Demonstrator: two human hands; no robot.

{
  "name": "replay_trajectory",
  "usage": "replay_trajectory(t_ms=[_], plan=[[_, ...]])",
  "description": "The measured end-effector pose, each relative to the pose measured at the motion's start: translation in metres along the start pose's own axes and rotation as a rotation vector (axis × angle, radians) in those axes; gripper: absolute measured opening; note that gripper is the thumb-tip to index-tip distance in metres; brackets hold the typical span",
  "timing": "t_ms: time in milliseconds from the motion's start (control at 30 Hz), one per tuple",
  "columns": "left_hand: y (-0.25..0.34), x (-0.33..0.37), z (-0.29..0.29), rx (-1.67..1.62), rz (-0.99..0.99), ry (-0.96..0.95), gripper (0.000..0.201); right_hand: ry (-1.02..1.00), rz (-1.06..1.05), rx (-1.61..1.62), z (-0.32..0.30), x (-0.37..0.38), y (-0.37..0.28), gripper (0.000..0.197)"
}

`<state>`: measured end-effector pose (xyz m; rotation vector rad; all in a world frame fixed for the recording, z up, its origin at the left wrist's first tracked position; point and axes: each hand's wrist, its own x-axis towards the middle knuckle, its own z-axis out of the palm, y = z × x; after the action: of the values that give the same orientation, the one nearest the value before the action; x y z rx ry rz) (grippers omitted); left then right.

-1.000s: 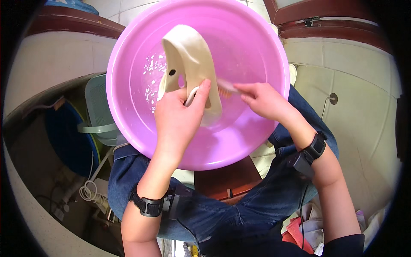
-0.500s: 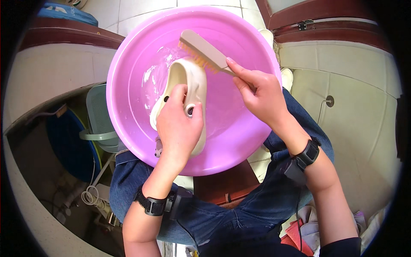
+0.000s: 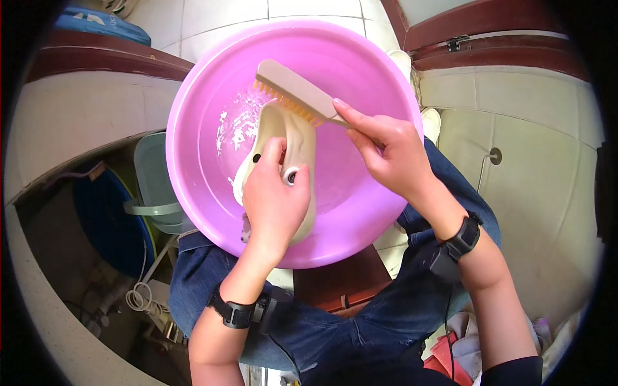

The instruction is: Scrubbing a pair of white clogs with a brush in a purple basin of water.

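My left hand (image 3: 275, 196) grips a cream-white clog (image 3: 297, 135) by its side, with thumb and fingers wrapped over the edge near a round strap rivet. The clog is held over a large pink basin (image 3: 360, 238) with water in it. A scrub brush (image 3: 299, 90) with a beige back and yellowish bristles is held by its handle in my right hand (image 3: 393, 151). Its bristles face down and to the left, against the far end of the clog. A small grey charm shows beside my left wrist, partly hidden.
The basin stands between my knees, in front of a brown wooden stool (image 3: 341, 276). Left of it are a grey-green basket (image 3: 154, 174) and a blue round basin (image 3: 106, 219) under a counter. Reddish cloth (image 3: 444, 360) lies at lower right. Dark red door frames flank the far side.
The brush has moved slightly left and toward me along the clog. My left hand and the clog have shifted a little right and nearer; the whole view has moved slightly too.
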<state>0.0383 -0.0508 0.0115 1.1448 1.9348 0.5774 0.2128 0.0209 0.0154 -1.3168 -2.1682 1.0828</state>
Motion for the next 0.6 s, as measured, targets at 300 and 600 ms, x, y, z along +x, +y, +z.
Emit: replay_trajectory(t_ms=[300, 600], plan=[[0.011, 0.000, -0.008, -0.086, -0.027, -0.021, 0.031, 0.029, 0.219, 0.088, 0.000, 0.002, 0.014, 0.039], [0.008, 0.005, -0.011, -0.747, -0.071, 0.046, 0.033, -0.140, 0.190, 0.408, 0.002, 0.003, -0.003, 0.037]])
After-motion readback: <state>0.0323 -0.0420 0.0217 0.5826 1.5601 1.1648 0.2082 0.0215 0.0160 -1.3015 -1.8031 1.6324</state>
